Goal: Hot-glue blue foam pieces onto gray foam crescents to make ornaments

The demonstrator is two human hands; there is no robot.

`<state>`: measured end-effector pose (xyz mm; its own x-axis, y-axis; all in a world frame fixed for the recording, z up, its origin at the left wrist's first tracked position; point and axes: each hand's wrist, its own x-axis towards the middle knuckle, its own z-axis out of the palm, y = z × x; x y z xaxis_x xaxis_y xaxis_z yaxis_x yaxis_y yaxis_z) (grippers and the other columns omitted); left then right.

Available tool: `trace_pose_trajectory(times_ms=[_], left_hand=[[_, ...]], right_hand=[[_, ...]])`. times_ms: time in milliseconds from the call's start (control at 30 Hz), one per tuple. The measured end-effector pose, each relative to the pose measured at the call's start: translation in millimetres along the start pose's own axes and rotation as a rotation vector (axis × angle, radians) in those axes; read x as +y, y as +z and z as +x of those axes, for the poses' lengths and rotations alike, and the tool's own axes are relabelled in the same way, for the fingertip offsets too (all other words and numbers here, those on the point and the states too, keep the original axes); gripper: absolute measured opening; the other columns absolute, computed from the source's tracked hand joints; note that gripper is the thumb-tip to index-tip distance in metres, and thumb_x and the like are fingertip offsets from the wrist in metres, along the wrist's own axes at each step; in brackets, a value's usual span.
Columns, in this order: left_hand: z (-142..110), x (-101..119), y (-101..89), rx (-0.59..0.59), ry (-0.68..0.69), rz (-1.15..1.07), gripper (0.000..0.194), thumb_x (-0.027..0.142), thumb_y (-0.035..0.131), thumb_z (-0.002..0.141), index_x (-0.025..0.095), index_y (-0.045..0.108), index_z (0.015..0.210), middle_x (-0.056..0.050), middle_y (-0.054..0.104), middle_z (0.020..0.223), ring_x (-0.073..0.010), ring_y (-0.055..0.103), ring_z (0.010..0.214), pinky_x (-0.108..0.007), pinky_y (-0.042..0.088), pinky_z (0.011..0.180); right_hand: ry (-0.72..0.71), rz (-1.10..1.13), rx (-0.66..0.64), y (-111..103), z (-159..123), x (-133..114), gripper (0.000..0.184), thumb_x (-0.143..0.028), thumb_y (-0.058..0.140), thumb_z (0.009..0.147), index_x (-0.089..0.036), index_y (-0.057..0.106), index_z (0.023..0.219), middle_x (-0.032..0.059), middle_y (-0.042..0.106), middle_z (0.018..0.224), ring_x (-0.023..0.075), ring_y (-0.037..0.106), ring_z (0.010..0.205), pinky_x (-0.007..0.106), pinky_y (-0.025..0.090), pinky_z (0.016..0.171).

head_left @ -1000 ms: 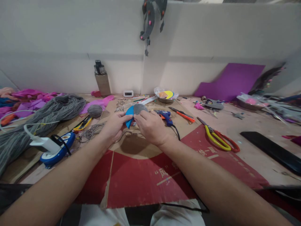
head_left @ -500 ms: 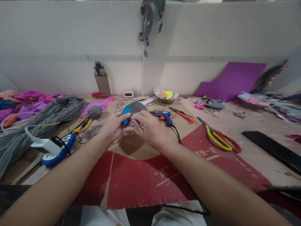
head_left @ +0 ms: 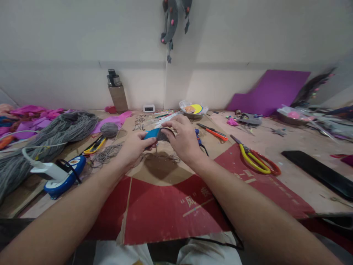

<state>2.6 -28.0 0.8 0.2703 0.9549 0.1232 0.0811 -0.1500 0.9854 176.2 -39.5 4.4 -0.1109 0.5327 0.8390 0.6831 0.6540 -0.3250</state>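
Between my hands, above the cardboard, is a curved piece with a bare blue part [head_left: 152,134] and a section wrapped in grey yarn [head_left: 163,135]. My left hand [head_left: 138,144] is closed, pinching the blue end between thumb and fingers. My right hand [head_left: 183,138] closes over the grey-wrapped end, thumb in front and fingers bent above, hiding the far end. Loose grey yarn [head_left: 165,157] lies on the cardboard below. Behind my right hand a blue glue gun [head_left: 199,137] is mostly hidden.
Scissors [head_left: 255,158] and an orange-handled craft knife [head_left: 215,133] lie to the right. At the left are a yellow cutter [head_left: 95,146], a yarn ball [head_left: 109,130], a grey yarn skein [head_left: 63,129] and a power strip [head_left: 66,176]. The red-and-brown cardboard [head_left: 165,209] covers the table's front.
My right hand has lifted and turned over the wrapped piece, covering more of its grey part and the glue gun. The piece has tilted flatter. The camera view has shifted slightly.
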Motion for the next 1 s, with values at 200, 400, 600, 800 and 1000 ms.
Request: trace_pose_trajectory(times_ms=[200, 400, 600, 800, 1000], left_hand=[[-2, 1, -1.8, -0.010, 0.017, 0.236, 0.016, 0.031, 0.067, 0.070, 0.014, 0.065, 0.069, -0.001, 0.063, 0.062, -0.0120, 0.053, 0.057, -0.025, 0.039, 0.060], [-4, 2, 1.6, -0.014, 0.005, 0.162, 0.018, 0.030, 0.070, 0.069, 0.014, 0.063, 0.064, -0.001, 0.060, 0.059, -0.0098, 0.050, 0.054, -0.023, 0.038, 0.057], [2, 2, 0.8, 0.074, -0.157, -0.235, 0.018, 0.024, 0.075, 0.061, 0.012, 0.064, 0.067, -0.003, 0.062, 0.061, -0.0092, 0.052, 0.051, -0.020, 0.037, 0.047], [8, -2, -4.1, 0.203, -0.097, -0.251, 0.019, 0.027, 0.076, 0.061, 0.012, 0.067, 0.069, -0.003, 0.064, 0.060, -0.0083, 0.053, 0.051, -0.018, 0.036, 0.047], [7, -4, -4.3, 0.230, -0.018, -0.200, 0.022, 0.030, 0.076, 0.062, 0.012, 0.067, 0.071, -0.002, 0.064, 0.065, -0.0087, 0.053, 0.054, -0.019, 0.039, 0.050]], right_hand=[[0.096, 0.024, -0.097, -1, 1, -3, 0.012, -0.019, 0.057, 0.087, -0.019, 0.062, 0.076, 0.0050, 0.060, 0.083, 0.0183, 0.055, 0.084, 0.032, 0.042, 0.077], [0.465, 0.200, -0.085, -1, 8, 9, 0.021, -0.024, 0.051, 0.087, -0.018, 0.050, 0.067, -0.0004, 0.053, 0.070, 0.0142, 0.049, 0.070, 0.029, 0.036, 0.068], [0.530, 0.247, 0.034, -3, 8, 14, 0.028, -0.033, 0.038, 0.092, -0.019, 0.052, 0.072, 0.0009, 0.055, 0.073, 0.0147, 0.049, 0.071, 0.029, 0.036, 0.068], [0.348, 0.207, -0.063, 3, -8, -22, 0.017, -0.033, 0.046, 0.090, -0.021, 0.045, 0.078, 0.0004, 0.051, 0.077, 0.0146, 0.047, 0.073, 0.030, 0.037, 0.070], [0.576, 0.519, -0.299, 29, -27, -29, 0.028, -0.026, 0.058, 0.080, -0.021, 0.043, 0.103, 0.0015, 0.060, 0.090, 0.0150, 0.058, 0.080, 0.030, 0.044, 0.073]])
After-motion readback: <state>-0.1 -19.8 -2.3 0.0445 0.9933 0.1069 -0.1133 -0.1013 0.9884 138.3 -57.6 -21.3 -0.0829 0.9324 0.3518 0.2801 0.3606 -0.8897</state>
